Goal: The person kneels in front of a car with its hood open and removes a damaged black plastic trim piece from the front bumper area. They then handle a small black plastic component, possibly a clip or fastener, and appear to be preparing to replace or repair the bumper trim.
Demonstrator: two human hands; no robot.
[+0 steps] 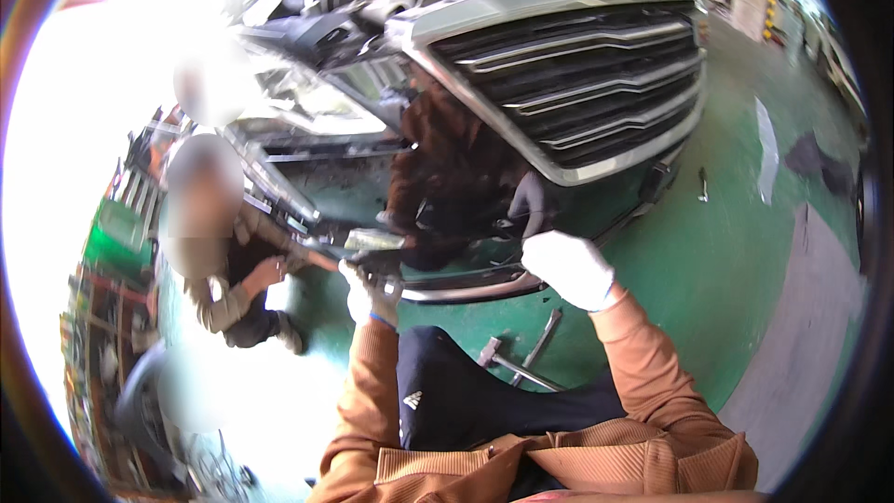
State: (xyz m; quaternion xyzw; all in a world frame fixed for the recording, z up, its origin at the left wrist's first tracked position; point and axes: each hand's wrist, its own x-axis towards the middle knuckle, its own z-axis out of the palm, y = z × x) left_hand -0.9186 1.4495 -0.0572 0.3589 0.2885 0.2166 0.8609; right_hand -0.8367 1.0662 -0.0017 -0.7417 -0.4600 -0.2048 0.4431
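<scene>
A glossy black car front bumper (456, 186) stands before me, mirroring my brown sleeves. The big grille (577, 74) with chrome bars is above it on the right, and a headlight (307, 98) on the left. My left hand (371, 294), in a white glove, is closed at the bumper's lower left edge, close to a co-worker's outstretched arm. Farther right, my right hand (568, 270), also gloved in white, is against the bumper's lower edge. Its back faces me and its fingers are mostly hidden and blurred.
A co-worker (219, 261) crouches at the left. A hammer (492, 352) and a metal bar (537, 346) lie on the green floor by my knees. A spanner (703, 184), dark cloth (819, 160) and grey sheet (792, 326) lie at right. Shelves (98, 335) line the left.
</scene>
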